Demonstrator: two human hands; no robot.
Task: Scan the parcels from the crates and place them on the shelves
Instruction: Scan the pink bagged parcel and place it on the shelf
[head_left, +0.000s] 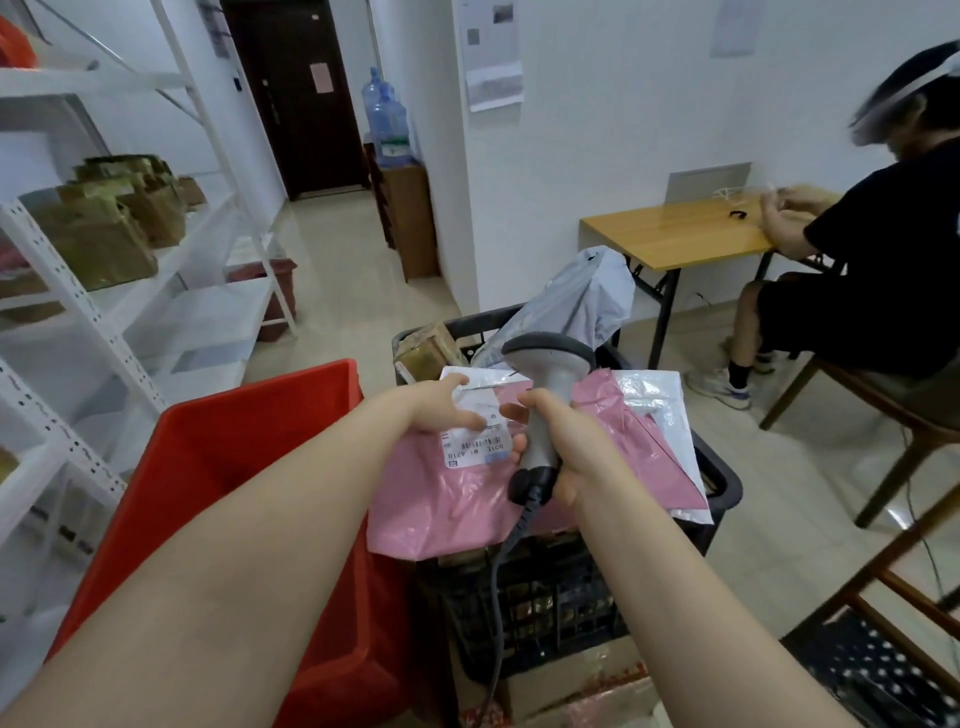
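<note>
Both forearms reach over the crates: the left hand (447, 410) pinches the pink parcel (441, 499) at its label, and the right hand (563, 447) is wrapped round the scanner (550, 358) grip. The parcel lies atop the black crate (724, 483). It looks light, soft and slippery; a folded edge should give the best hold. That crate also holds a grey bag (582, 301), a brown box (426, 348) and a white parcel (657, 395); the red crate's (249, 415) contents are hidden.

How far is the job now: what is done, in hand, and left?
Done: brown cardboard parcels stand on the white metal shelves. In hand: the left hand pinches the pink plastic mailer at its label; the right hand grips the grey handheld scanner. Left: shelving this mailer, plus the grey plastic bag and brown box in the black plastic crate.
</note>
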